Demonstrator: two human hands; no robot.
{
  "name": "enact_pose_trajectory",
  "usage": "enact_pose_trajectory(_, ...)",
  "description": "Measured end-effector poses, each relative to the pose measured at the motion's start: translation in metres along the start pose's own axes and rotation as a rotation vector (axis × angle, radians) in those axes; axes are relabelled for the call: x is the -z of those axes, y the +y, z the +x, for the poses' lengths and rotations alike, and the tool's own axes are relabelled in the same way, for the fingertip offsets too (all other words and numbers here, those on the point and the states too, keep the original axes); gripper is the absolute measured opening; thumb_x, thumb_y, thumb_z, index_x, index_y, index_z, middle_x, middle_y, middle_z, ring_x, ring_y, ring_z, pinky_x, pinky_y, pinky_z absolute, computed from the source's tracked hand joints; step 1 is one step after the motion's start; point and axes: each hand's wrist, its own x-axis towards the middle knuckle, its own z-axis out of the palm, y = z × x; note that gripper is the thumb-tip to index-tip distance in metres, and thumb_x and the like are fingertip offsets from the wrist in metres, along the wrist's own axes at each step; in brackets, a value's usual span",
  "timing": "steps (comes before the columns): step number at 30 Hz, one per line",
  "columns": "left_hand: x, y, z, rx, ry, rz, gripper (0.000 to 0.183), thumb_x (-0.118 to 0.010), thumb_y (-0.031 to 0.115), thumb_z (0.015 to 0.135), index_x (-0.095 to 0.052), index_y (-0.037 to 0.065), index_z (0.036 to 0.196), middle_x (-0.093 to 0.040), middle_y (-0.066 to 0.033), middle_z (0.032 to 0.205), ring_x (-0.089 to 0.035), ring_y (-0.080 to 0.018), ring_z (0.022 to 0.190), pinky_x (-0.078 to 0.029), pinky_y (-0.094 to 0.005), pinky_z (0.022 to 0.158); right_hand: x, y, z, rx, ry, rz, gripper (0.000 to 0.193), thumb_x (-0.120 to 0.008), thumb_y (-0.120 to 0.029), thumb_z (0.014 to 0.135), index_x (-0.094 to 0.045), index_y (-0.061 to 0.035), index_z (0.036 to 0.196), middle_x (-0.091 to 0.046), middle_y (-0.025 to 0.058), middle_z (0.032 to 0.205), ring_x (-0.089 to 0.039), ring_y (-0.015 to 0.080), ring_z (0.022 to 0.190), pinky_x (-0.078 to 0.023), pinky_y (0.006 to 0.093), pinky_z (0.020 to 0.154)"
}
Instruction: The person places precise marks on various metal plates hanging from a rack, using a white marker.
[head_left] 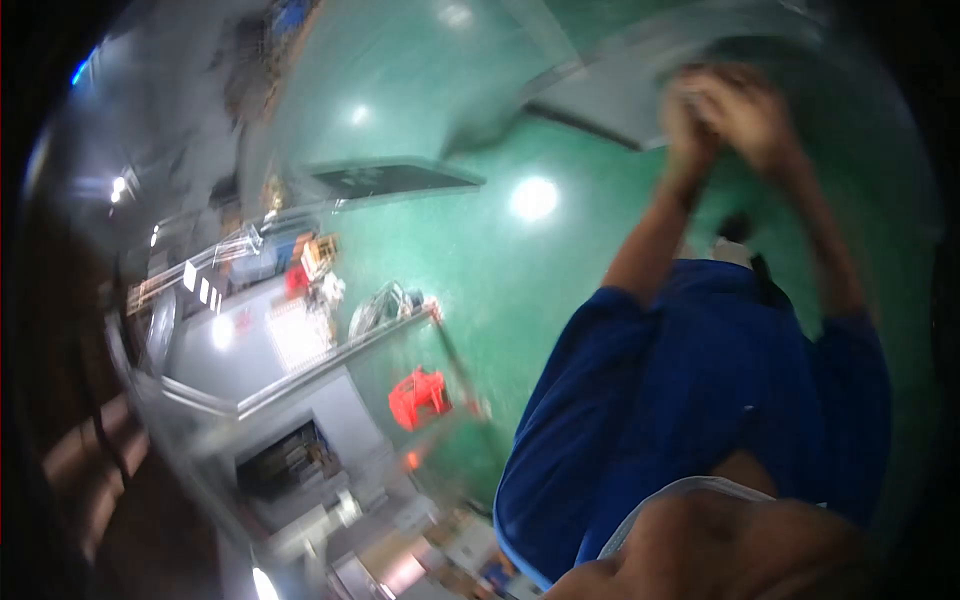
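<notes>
My left hand (688,125) and my right hand (748,112) are brought together at the upper right, out in front of my body. Both are blurred by motion, with the fingers closed and pressed against each other. A small pale spot shows between them, but I cannot make out what they hold, if anything. Just beyond and to the left of the hands, a flat grey panel (605,95) with a dark edge stands over the green floor. Blue short sleeves cover my upper arms.
To the left a grey-topped table (255,345) with metal rails carries a clear plastic bag (380,308) and small items. A red stool (418,398) stands beside it. A dark flat board (395,180) is farther off. Glare marks the green floor (500,270).
</notes>
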Motion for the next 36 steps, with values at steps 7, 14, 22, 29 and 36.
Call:
enact_pose_trajectory(7,-0.071,0.084,0.016,0.792,-0.145,-0.801,0.024,-0.045,0.026,0.087,-0.043,0.010,0.069,-0.040,-0.0005,0.061,-0.038,-0.0095,0.046,-0.028,-0.0205,0.038,0.035,0.030,-0.060,-0.606,0.434,0.398,0.012,-0.065,-0.003,0.076,-0.060,-0.0021,0.086,-0.061,0.0066,0.078,-0.061,0.0135,0.075,-0.048,0.0247,0.067)
enact_pose_trajectory(14,-0.075,0.092,0.013,0.879,-0.130,-0.727,0.025,-0.045,0.024,0.087,-0.041,0.011,0.066,-0.037,0.0006,0.059,-0.033,-0.0090,0.047,-0.024,-0.0218,0.037,0.035,0.032,-0.063,-0.620,0.780,0.443,0.009,-0.065,0.000,0.072,-0.064,-0.0004,0.081,-0.061,0.0069,0.075,-0.061,0.0144,0.073,-0.048,0.0238,0.066)
enact_pose_trajectory(22,-0.074,0.103,0.015,0.961,-0.201,-0.784,0.028,-0.043,0.025,0.089,-0.040,0.011,0.065,-0.036,0.0005,0.059,-0.029,-0.0094,0.047,-0.022,-0.0219,0.037,0.024,0.028,-0.054,-0.506,0.873,0.110,0.015,-0.071,-0.001,0.065,-0.065,-0.0041,0.078,-0.065,0.0067,0.077,-0.064,0.0177,0.072,-0.049,0.0255,0.062)
enact_pose_trajectory(29,-0.066,0.095,0.016,0.947,-0.250,-0.837,0.028,-0.043,0.023,0.090,-0.039,0.011,0.065,-0.034,0.0002,0.058,-0.028,-0.0095,0.046,-0.022,-0.0224,0.037,0.020,0.027,-0.057,-0.446,0.871,0.015,0.017,-0.071,0.001,0.063,-0.064,-0.0047,0.077,-0.066,0.0057,0.079,-0.065,0.0200,0.073,-0.051,0.0270,0.062)
enact_pose_trajectory(36,-0.058,0.098,0.018,0.954,-0.309,-0.797,0.025,-0.045,0.022,0.089,-0.041,0.011,0.067,-0.036,0.0006,0.059,-0.029,-0.0096,0.048,-0.023,-0.0223,0.039,0.015,0.028,-0.056,-0.403,0.832,-0.135,0.016,-0.070,0.003,0.065,-0.063,-0.0035,0.077,-0.067,0.0070,0.080,-0.065,0.0177,0.072,-0.050,0.0241,0.061)
